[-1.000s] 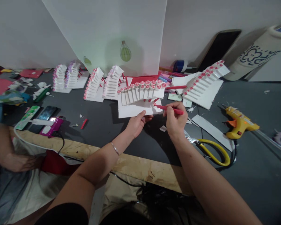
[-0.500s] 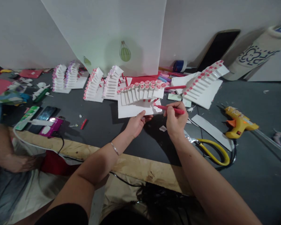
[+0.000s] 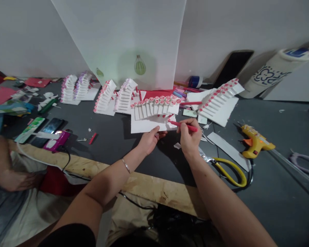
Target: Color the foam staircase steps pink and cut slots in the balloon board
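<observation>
My left hand (image 3: 151, 138) pinches the front edge of a white board (image 3: 144, 128), thumb on top and fingers beneath. Rising from that board is a small curved model staircase (image 3: 149, 110), its white steps lined with red-and-white rosettes and propped on short red posts. A red marker (image 3: 182, 125) is gripped in my right hand (image 3: 190, 135), its tip against the board's right end beside a small red mark. Similar staircases stand behind to the left, two with red or pale flowers (image 3: 104, 97). Another red-flowered staircase (image 3: 218, 97) leans on a board at the right.
Yellow-handled scissors (image 3: 230, 171) and a yellow glue gun (image 3: 257, 140) lie at right, near a white strip (image 3: 229, 151). A tall patterned bottle (image 3: 275, 73) stands behind. At left are phones (image 3: 50, 127), a purple power bank (image 3: 57, 140) and another person's arm (image 3: 5, 168).
The whole view has shifted, so things on the table sit slightly lower in the picture. Both hands keep their holds, and the marker tip stays at the board's right end.
</observation>
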Tool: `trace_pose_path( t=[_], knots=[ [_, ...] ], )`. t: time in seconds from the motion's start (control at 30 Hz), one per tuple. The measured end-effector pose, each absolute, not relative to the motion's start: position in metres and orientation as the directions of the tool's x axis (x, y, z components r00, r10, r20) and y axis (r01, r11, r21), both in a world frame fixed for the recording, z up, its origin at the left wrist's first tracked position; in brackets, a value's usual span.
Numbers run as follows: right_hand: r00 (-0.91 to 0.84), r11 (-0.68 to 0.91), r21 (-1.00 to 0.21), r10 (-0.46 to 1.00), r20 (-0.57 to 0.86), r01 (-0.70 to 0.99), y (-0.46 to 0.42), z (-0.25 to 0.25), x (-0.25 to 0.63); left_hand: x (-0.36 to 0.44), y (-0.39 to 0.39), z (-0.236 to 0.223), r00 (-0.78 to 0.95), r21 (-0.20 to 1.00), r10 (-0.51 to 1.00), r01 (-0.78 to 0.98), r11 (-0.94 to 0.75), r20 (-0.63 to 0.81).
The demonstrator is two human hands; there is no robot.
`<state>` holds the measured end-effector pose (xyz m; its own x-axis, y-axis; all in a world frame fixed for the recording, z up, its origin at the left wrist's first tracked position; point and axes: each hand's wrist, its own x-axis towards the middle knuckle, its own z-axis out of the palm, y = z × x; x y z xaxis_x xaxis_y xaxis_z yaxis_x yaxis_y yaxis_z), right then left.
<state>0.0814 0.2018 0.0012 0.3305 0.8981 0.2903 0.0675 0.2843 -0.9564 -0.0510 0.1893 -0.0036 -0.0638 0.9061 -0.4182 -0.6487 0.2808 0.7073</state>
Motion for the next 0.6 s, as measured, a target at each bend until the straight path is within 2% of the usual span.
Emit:
trace_pose_path(
  t=[0.3,0.47,0.6],
  knots=[
    [0.323,0.262,-0.963,0.908,0.266,0.058,0.2015,0.0012,0.0819,-0.0511,0.1896,-0.0030,-0.041,0.714,0.906,-0.631,0.303,-0.421],
    [0.388,0.282,-0.959,0.880,0.273,0.036,0.2019,0.0011,0.0825,-0.0513,0.1900,-0.0047,-0.038,0.708,0.908,-0.640,0.298,-0.417],
    [0.359,0.278,-0.959,0.891,0.277,0.050,0.2019,-0.0011,0.0836,-0.0515,0.1905,-0.0073,-0.040,0.700,0.907,-0.650,0.296,-0.420]
  ],
)
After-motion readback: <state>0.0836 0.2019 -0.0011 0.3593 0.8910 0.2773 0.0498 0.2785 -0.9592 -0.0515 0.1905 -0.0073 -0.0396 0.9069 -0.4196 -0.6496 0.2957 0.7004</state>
